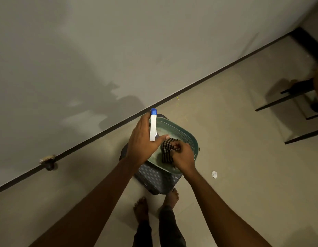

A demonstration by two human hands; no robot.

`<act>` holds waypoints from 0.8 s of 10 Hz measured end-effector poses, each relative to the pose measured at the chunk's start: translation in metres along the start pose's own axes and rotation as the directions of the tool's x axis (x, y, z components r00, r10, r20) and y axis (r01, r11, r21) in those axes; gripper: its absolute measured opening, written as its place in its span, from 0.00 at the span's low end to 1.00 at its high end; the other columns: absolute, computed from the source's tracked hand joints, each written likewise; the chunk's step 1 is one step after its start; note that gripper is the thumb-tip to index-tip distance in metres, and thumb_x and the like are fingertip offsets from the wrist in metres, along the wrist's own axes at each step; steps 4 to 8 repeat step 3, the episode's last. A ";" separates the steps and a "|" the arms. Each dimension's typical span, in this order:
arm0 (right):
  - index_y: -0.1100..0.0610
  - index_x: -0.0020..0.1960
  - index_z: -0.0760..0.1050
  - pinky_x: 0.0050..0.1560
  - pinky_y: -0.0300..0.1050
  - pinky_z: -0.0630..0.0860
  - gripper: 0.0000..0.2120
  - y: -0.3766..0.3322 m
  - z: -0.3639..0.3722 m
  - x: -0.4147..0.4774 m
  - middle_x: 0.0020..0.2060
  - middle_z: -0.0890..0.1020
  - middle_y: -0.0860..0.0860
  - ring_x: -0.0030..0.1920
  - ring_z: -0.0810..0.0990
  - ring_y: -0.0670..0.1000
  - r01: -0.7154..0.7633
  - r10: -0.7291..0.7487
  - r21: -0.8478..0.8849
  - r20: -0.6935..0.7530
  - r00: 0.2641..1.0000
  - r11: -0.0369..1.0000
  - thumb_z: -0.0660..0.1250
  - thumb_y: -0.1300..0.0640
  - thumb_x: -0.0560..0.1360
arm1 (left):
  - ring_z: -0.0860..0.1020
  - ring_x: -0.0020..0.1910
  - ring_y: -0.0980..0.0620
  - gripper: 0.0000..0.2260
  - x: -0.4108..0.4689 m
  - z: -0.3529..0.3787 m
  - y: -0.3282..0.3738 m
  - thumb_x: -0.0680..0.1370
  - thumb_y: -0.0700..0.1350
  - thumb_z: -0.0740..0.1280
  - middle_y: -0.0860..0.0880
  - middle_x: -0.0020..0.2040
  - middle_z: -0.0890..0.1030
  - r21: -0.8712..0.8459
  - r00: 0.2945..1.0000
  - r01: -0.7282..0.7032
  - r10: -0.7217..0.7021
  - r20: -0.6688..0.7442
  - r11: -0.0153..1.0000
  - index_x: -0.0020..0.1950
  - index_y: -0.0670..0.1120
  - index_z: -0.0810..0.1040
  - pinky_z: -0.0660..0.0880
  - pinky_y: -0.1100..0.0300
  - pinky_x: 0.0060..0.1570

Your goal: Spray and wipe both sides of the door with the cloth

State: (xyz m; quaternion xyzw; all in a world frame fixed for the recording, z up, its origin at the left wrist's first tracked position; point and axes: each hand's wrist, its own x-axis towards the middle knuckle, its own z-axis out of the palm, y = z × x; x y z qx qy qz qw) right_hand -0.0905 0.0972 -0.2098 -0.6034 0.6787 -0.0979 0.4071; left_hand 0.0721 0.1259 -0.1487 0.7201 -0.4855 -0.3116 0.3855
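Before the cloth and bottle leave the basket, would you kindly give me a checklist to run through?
1. Left hand grip on spray bottle: ok, fingers and thumb round it.
2. Right hand grip on checked cloth: ok, pinched.
3. Cloth out of green basket: not ok, it lies inside.
4. Door in view: cannot tell.
5. Floor free of litter: not ok, paper scrap beside the basket.

A green basket (185, 133) sits atop a dark perforated crate (154, 177) — crumpled paper (214, 174) lies right of the basket, black-legged furniture (286, 97) farther right.
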 end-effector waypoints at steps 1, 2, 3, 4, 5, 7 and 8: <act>0.60 0.56 0.80 0.57 0.57 0.78 0.11 -0.007 -0.016 -0.016 0.54 0.81 0.55 0.56 0.78 0.56 0.015 -0.008 0.093 -0.066 0.998 0.996 0.67 0.65 0.74 | 0.76 0.58 0.47 0.43 -0.003 -0.008 0.007 0.68 0.52 0.80 0.47 0.65 0.74 0.025 0.998 0.009 -0.011 0.055 1.000 0.77 0.48 0.60 0.77 0.46 0.57; 0.60 0.52 0.81 0.55 0.54 0.78 0.10 -0.021 -0.037 -0.034 0.50 0.82 0.52 0.51 0.79 0.52 0.069 -0.045 0.159 -0.152 0.987 0.985 0.65 0.68 0.75 | 0.74 0.65 0.45 0.48 -0.008 -0.019 0.008 0.66 0.49 0.80 0.46 0.74 0.65 0.059 0.992 -0.055 0.049 0.113 0.997 0.79 0.48 0.55 0.76 0.42 0.60; 0.56 0.52 0.80 0.58 0.55 0.78 0.09 -0.037 -0.052 -0.050 0.51 0.82 0.52 0.52 0.79 0.51 0.117 -0.072 0.193 -0.227 0.971 0.974 0.64 0.65 0.77 | 0.66 0.74 0.45 0.48 -0.024 -0.033 0.018 0.69 0.49 0.78 0.47 0.80 0.56 0.076 0.989 -0.042 0.031 0.145 0.996 0.80 0.49 0.51 0.69 0.39 0.68; 0.56 0.52 0.80 0.58 0.55 0.78 0.09 -0.037 -0.052 -0.050 0.51 0.82 0.52 0.52 0.79 0.51 0.117 -0.072 0.193 -0.227 0.971 0.974 0.64 0.65 0.77 | 0.66 0.74 0.45 0.48 -0.024 -0.033 0.018 0.69 0.49 0.78 0.47 0.80 0.56 0.076 0.989 -0.042 0.031 0.145 0.996 0.80 0.49 0.51 0.69 0.39 0.68; 0.56 0.52 0.80 0.58 0.55 0.78 0.09 -0.037 -0.052 -0.050 0.51 0.82 0.52 0.52 0.79 0.51 0.117 -0.072 0.193 -0.227 0.971 0.974 0.64 0.65 0.77 | 0.66 0.74 0.45 0.48 -0.024 -0.033 0.018 0.69 0.49 0.78 0.47 0.80 0.56 0.076 0.989 -0.042 0.031 0.145 0.996 0.80 0.49 0.51 0.69 0.39 0.68; 0.56 0.52 0.80 0.58 0.55 0.78 0.09 -0.037 -0.052 -0.050 0.51 0.82 0.52 0.52 0.79 0.51 0.117 -0.072 0.193 -0.227 0.971 0.974 0.64 0.65 0.77 | 0.66 0.74 0.45 0.48 -0.024 -0.033 0.018 0.69 0.49 0.78 0.47 0.80 0.56 0.076 0.989 -0.042 0.031 0.145 0.996 0.80 0.49 0.51 0.69 0.39 0.68; 0.56 0.52 0.80 0.58 0.55 0.78 0.09 -0.037 -0.052 -0.050 0.51 0.82 0.52 0.52 0.79 0.51 0.117 -0.072 0.193 -0.227 0.971 0.974 0.64 0.65 0.77 | 0.66 0.74 0.45 0.48 -0.024 -0.033 0.018 0.69 0.49 0.78 0.47 0.80 0.56 0.076 0.989 -0.042 0.031 0.145 0.996 0.80 0.49 0.51 0.69 0.39 0.68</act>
